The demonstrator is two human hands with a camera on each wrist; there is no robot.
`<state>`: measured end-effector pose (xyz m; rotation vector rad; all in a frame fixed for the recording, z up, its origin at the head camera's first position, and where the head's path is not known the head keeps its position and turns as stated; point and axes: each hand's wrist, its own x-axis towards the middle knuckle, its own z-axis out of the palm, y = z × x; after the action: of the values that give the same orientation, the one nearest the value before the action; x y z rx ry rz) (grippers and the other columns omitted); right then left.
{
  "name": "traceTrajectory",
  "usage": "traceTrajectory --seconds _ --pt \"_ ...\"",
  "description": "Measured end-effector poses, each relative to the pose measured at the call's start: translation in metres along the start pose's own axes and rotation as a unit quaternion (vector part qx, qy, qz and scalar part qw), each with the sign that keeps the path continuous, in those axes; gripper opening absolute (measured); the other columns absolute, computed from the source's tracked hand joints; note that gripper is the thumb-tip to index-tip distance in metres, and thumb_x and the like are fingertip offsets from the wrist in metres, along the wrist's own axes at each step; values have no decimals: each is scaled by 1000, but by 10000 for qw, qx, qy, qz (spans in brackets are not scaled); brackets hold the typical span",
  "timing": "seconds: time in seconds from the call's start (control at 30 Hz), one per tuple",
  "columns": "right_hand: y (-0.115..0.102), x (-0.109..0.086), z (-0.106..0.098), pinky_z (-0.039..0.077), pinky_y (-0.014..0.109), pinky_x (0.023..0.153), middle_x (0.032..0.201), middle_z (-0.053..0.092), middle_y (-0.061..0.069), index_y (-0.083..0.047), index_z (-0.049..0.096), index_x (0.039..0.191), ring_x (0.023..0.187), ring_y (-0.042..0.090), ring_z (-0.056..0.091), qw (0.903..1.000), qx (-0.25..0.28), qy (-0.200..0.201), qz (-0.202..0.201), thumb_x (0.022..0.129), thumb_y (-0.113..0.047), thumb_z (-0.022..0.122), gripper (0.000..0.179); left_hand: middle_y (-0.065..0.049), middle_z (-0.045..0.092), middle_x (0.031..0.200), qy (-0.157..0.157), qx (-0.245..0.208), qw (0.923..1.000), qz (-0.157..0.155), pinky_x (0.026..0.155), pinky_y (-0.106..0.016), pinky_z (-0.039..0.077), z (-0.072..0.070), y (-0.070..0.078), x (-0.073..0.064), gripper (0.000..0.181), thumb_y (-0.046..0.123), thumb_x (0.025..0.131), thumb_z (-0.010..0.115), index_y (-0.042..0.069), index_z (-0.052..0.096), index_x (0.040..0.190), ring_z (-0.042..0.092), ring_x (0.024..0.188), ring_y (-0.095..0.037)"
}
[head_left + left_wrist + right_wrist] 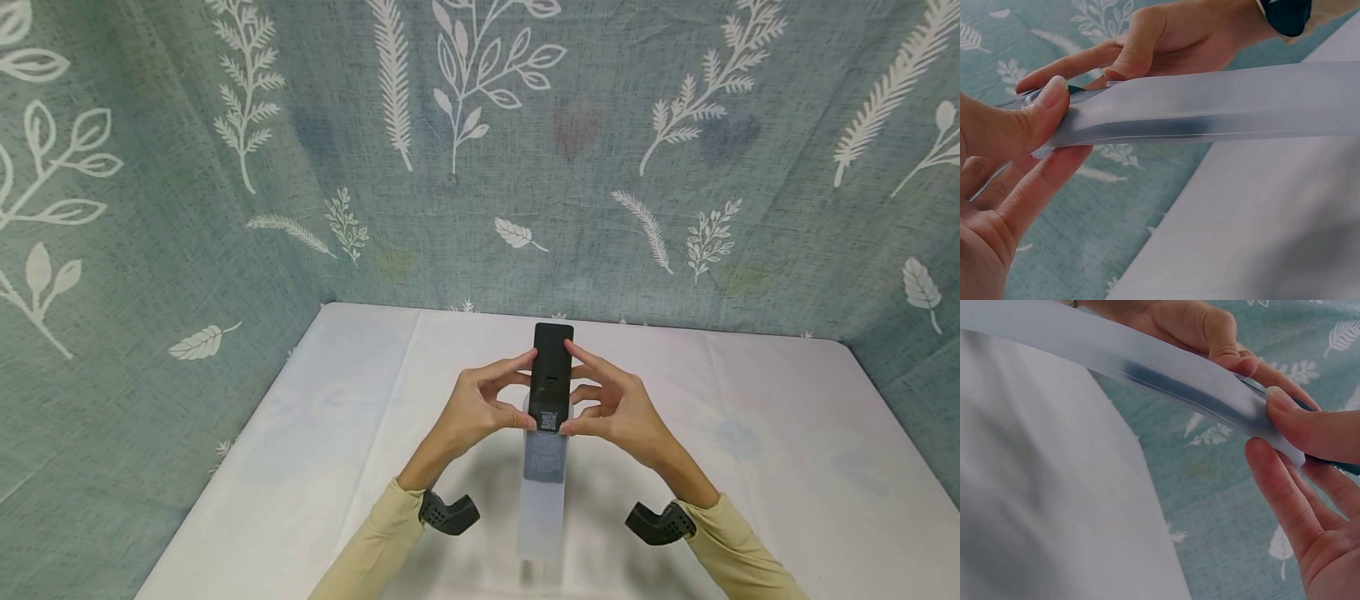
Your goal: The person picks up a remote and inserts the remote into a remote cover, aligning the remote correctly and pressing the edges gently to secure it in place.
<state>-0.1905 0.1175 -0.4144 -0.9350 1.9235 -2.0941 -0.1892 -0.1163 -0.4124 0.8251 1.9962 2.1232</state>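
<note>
Hands (480, 404) (626, 417) with the black device (551, 367) between them

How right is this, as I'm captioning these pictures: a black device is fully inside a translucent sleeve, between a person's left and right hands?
Not quite: the black device is only partly inside. The head view shows its lower end in the translucent sleeve and its upper part sticking out. It is between the left hand and right hand.
</note>
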Motion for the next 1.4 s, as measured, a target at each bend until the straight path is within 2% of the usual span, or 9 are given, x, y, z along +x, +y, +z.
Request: traceTrajectory --seconds 0.63,1.03,1.27,1.4 --pt "-1 -2 -2 57 44 65 121 52 25 -12 33 148 86 25 63 10000 -46 72 31 70 15 74 92 -14 59 124 29 29 10000 -10 73 -42 57 2 -1 0 79 -12 67 79 11 51 137 59 109 -29" --pt "-2 -3 -2 57 45 65 120 52 25 -12 33 148 88 25 64 9999 -92 117 56 70 14 75 92 -14 60 123 53 -86 9999 -34 74 -43 57 3 0 0 80 -11 67 79 13 51 137 56 109 -38" --pt "-2 -4 -3 57 44 64 119 51 28 -10 33 148 86 23 64 9999 -96 122 29 70 15 75 92 -15 62 119 84 -57 9999 -78 74 -42 57 4 -2 1 80 -12 66 79 13 52 137 59 108 -29" --pt "-2 -4 -2 57 45 64 118 52 27 -10 33 147 86 23 64 9999 -97 134 42 70 15 75 92 -15 62 119 96 -78 9999 -84 74 -42 57 4 -3 1 80 -12 66 79 13 52 137 59 108 -32"
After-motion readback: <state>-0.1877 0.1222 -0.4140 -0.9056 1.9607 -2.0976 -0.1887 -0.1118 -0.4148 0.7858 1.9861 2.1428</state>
